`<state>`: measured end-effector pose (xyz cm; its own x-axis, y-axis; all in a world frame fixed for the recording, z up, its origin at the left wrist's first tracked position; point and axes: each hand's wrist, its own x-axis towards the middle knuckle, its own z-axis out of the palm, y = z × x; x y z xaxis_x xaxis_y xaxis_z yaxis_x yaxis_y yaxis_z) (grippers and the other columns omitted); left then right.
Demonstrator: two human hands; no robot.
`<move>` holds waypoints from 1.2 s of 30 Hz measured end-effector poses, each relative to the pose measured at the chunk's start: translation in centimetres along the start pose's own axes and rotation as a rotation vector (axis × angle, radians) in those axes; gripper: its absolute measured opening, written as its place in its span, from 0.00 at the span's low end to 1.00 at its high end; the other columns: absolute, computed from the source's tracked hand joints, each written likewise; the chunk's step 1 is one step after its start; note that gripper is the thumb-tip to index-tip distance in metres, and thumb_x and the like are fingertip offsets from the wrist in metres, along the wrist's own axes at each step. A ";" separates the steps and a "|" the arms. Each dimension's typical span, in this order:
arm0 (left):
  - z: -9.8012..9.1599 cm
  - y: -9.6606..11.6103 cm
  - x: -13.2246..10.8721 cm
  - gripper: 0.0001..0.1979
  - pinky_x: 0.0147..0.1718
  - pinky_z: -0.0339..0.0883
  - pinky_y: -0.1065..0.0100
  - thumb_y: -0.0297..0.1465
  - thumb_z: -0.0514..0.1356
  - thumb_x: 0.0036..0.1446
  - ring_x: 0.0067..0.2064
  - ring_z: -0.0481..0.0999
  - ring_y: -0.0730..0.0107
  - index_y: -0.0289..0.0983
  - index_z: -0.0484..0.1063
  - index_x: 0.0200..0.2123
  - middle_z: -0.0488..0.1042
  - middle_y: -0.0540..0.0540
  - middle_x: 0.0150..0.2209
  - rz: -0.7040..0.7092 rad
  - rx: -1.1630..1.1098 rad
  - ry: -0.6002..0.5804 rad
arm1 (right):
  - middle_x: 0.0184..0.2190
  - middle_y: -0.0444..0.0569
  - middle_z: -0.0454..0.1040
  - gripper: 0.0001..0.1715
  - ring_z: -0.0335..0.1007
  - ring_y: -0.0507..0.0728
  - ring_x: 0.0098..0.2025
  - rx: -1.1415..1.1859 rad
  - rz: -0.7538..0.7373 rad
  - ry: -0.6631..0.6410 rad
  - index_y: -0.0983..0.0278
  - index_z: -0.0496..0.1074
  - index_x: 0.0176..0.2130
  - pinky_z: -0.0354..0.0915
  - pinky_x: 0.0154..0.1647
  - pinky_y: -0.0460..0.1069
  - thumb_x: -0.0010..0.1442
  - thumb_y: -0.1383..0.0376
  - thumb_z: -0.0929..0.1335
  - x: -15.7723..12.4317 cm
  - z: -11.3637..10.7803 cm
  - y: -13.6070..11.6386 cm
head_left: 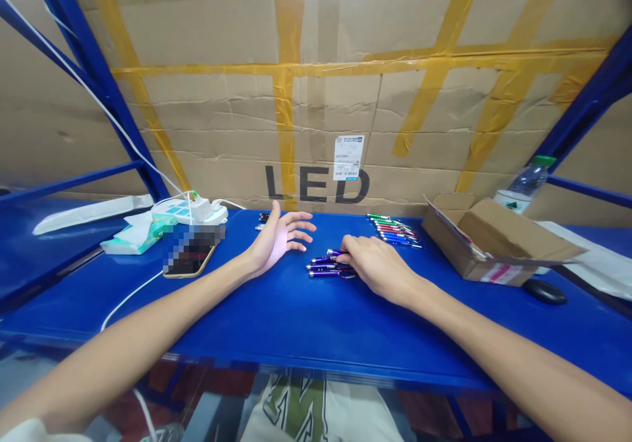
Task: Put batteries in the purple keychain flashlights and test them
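My left hand [275,239] is held above the blue tabletop with its fingers spread and nothing in it. My right hand [378,264] is closed, its fingertips pinching a purple pen [336,253] at the top of a small group. Several more purple pens [323,274] lie side by side under and beside those fingers, their right ends partly hidden by the hand. Behind my right hand, a row of green, red and blue pens [392,230] lies on the table. Small dark and silver objects [263,218], partly covered by my left hand, are too small to make out.
An open cardboard box [469,248] stands at the right, near a black computer mouse [544,291] and a plastic bottle [526,182]. At the left are a phone [190,261], a tissue pack [141,234] and a power strip [197,211] with white cables. A large taped carton [222,112] forms the back.
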<state>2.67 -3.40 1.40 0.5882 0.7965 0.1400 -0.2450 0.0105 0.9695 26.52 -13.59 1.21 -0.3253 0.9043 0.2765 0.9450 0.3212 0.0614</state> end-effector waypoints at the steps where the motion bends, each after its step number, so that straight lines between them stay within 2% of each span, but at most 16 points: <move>1: 0.0 0.0 0.0 0.45 0.39 0.74 0.63 0.68 0.48 0.67 0.45 0.79 0.55 0.33 0.77 0.56 0.80 0.33 0.50 0.000 -0.002 -0.003 | 0.37 0.51 0.83 0.11 0.78 0.63 0.38 0.000 0.001 -0.009 0.61 0.67 0.43 0.57 0.37 0.53 0.80 0.60 0.64 0.0 -0.1 -0.1; 15: -0.2 -0.1 0.0 0.44 0.40 0.74 0.63 0.68 0.47 0.68 0.45 0.80 0.56 0.35 0.77 0.56 0.80 0.34 0.51 -0.001 -0.002 -0.017 | 0.41 0.52 0.84 0.10 0.79 0.63 0.40 0.029 0.044 -0.046 0.61 0.67 0.44 0.55 0.35 0.52 0.81 0.60 0.64 0.0 -0.6 -0.2; 21: -0.1 0.1 -0.2 0.43 0.41 0.74 0.63 0.67 0.47 0.68 0.46 0.80 0.56 0.35 0.77 0.56 0.80 0.34 0.51 -0.003 0.001 -0.023 | 0.41 0.52 0.83 0.09 0.79 0.64 0.40 0.075 0.017 -0.061 0.61 0.68 0.46 0.59 0.38 0.52 0.81 0.59 0.64 -0.1 -0.5 -0.3; 23: -0.1 0.0 -0.2 0.43 0.41 0.74 0.63 0.67 0.47 0.68 0.45 0.80 0.57 0.35 0.77 0.56 0.80 0.35 0.51 -0.004 0.000 -0.028 | 0.42 0.52 0.83 0.10 0.79 0.63 0.40 0.130 -0.020 -0.068 0.60 0.68 0.45 0.60 0.39 0.52 0.80 0.59 0.64 -0.2 -0.5 -0.2; 28: -0.1 0.0 -0.1 0.43 0.40 0.74 0.64 0.67 0.46 0.68 0.45 0.80 0.57 0.36 0.78 0.56 0.80 0.35 0.51 -0.004 -0.005 -0.028 | 0.41 0.48 0.80 0.12 0.77 0.59 0.40 0.351 -0.247 -0.098 0.60 0.68 0.43 0.65 0.40 0.51 0.78 0.55 0.68 -0.7 -0.6 -0.3; 32: -0.1 0.1 -0.1 0.43 0.41 0.74 0.64 0.67 0.47 0.68 0.45 0.79 0.57 0.35 0.78 0.56 0.80 0.35 0.51 -0.006 -0.008 -0.027 | 0.38 0.45 0.79 0.15 0.75 0.57 0.36 0.417 -0.305 -0.146 0.61 0.71 0.42 0.65 0.39 0.50 0.74 0.53 0.72 -0.8 -0.6 -0.6; 36: 0.0 0.1 -0.2 0.44 0.41 0.74 0.64 0.67 0.47 0.68 0.45 0.79 0.58 0.35 0.77 0.56 0.80 0.35 0.51 -0.009 -0.006 -0.021 | 0.42 0.50 0.78 0.17 0.75 0.58 0.43 0.371 -0.336 -0.063 0.62 0.75 0.46 0.68 0.46 0.52 0.82 0.57 0.62 -0.7 -0.1 -0.3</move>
<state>2.54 -3.51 1.45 0.6063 0.7837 0.1350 -0.2436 0.0214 0.9696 26.42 -14.34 1.11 -0.6221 0.7449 0.2409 0.7155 0.6659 -0.2114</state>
